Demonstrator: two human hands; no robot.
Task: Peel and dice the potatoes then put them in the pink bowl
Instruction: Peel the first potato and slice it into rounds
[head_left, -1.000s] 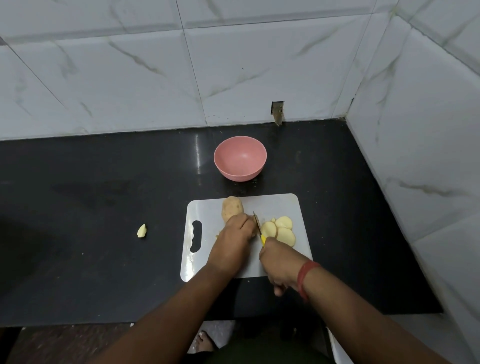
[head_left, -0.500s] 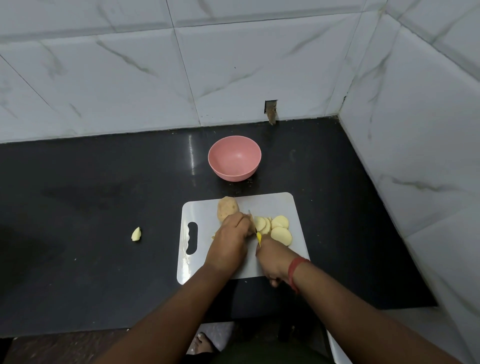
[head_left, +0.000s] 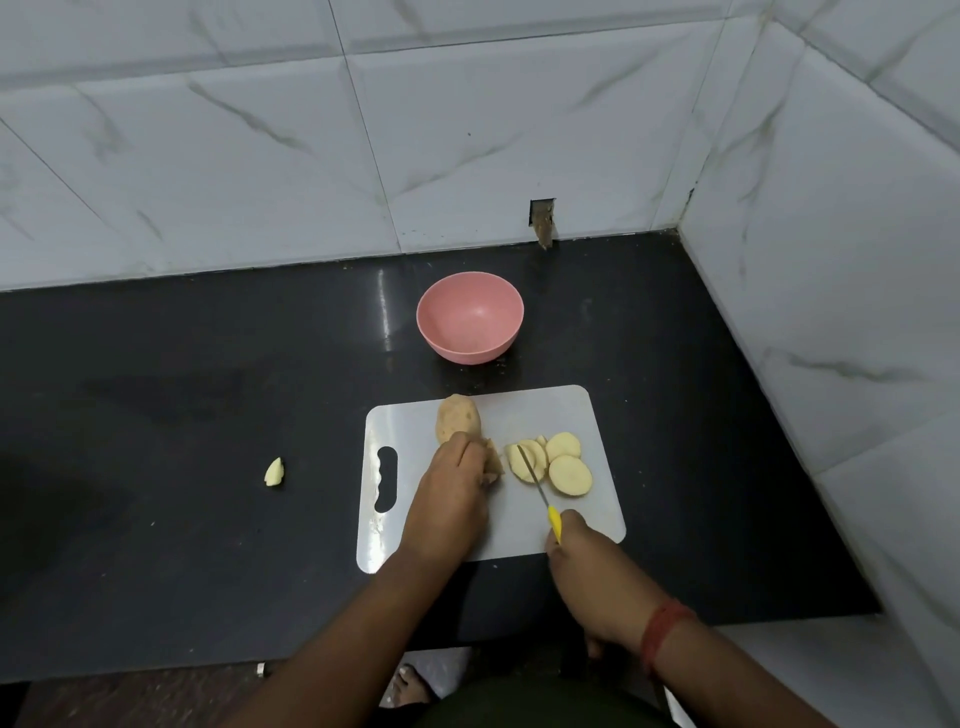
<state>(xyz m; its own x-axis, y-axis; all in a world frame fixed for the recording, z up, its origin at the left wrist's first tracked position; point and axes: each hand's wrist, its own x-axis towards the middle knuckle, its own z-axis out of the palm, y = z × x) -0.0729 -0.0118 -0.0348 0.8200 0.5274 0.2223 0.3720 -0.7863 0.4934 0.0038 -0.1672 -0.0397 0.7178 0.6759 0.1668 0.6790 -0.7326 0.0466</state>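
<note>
— What's on the white cutting board (head_left: 566, 410)?

— A whole potato (head_left: 457, 419) at the far edge, and round potato slices (head_left: 558, 461) overlapping to the right.

— And the hands?

— The left hand (head_left: 451, 501) grips a small potato end (head_left: 493, 459). The right hand (head_left: 597, 582) holds a yellow-handled knife (head_left: 540, 493), blade across the slices.

— The pink bowl (head_left: 469, 316)?

— Beyond the board on the black counter (head_left: 182, 415). One potato piece (head_left: 274, 472) lies well off to the left.
</note>
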